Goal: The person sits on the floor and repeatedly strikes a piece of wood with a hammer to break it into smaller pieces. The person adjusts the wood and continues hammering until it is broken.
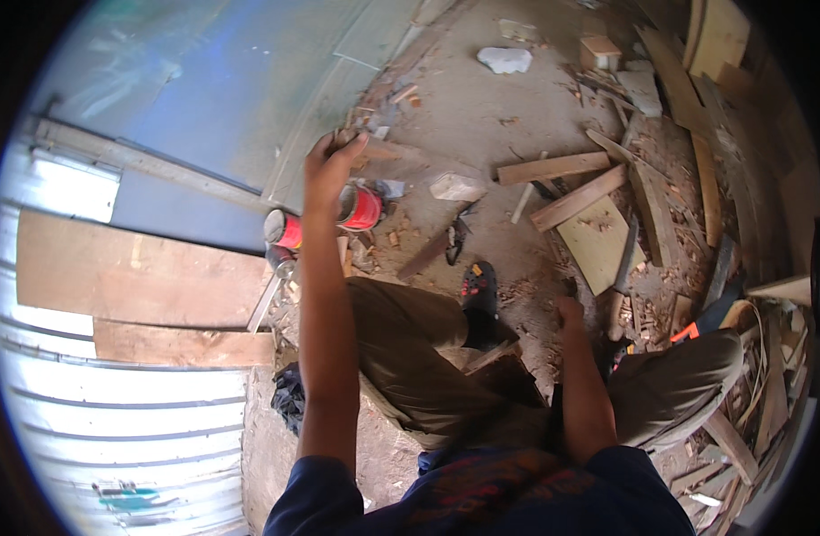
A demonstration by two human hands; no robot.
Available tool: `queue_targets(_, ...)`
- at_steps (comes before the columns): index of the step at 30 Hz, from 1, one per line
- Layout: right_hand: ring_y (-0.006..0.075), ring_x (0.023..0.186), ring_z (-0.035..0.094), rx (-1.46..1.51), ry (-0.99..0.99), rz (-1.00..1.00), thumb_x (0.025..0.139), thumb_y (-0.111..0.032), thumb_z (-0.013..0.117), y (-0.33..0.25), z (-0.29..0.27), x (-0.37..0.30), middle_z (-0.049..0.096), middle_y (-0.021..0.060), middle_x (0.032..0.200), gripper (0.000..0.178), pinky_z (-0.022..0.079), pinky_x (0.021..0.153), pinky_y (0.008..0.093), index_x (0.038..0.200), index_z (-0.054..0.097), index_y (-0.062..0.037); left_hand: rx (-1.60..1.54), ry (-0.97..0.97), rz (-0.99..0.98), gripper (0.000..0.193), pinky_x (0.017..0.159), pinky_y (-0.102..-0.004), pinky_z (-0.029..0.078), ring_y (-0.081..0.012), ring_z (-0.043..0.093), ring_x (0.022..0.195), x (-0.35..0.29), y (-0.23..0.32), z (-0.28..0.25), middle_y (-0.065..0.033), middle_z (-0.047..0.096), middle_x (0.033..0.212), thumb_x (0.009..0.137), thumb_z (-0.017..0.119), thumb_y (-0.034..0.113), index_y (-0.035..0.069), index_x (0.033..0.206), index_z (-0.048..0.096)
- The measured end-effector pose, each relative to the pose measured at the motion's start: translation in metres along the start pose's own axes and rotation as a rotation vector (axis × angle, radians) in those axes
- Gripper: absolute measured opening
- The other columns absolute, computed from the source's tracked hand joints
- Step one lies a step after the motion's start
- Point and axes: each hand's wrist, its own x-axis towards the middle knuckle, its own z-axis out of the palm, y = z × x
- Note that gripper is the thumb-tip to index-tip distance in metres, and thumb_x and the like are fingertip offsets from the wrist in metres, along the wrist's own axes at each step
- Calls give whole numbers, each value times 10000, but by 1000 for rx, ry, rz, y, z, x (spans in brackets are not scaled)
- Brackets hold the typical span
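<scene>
Wooden strip (419, 159) extends right from beside your left hand (329, 168), fingers curled, grip unverifiable. Your right hand (569, 310), between your trouser legs (405, 335), is curled; its hold cannot be determined. Markings on red cans (362, 208) beside your left forearm (330, 339) are too blurred to read.

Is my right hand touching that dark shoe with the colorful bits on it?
Apart. The head view shows a strip of littered floor between the right hand and the dark shoe.

Planks (578, 198) and wood chips (519, 295) are littering the floor (468, 103) — this is looking like a rough woodworking shed.
</scene>
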Motion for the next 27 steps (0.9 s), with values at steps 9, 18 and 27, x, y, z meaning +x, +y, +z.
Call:
queue_targets(9,178,623,551,910,-399,54,956,-270,600,-11,41,-39,583,73,805,206,513,572,379,916,571,-70,-209,-138,460,700,998,-340,469,-199,545,1227,12,-23,15,-143,553,1376,859,802,169,9,1443,450)
queue_targets(18,170,513,481,717,-396,110,1054,-263,497,-22,39,-50,474,48,663,215,446,444,327,952,447,-81,193,-29,827,741,958,-415,473,-280,570,1105,-23,-6,72,-130,529,1170,632,961,313,43,1159,515)
queue_targets(27,129,514,468,949,-371,146,1031,-211,551,-39,39,-83,488,30,687,186,453,453,319,925,470,-82,-247,95,743,689,954,-353,474,-218,576,1092,-27,-29,79,-109,587,1154,684,944,222,29,1188,516)
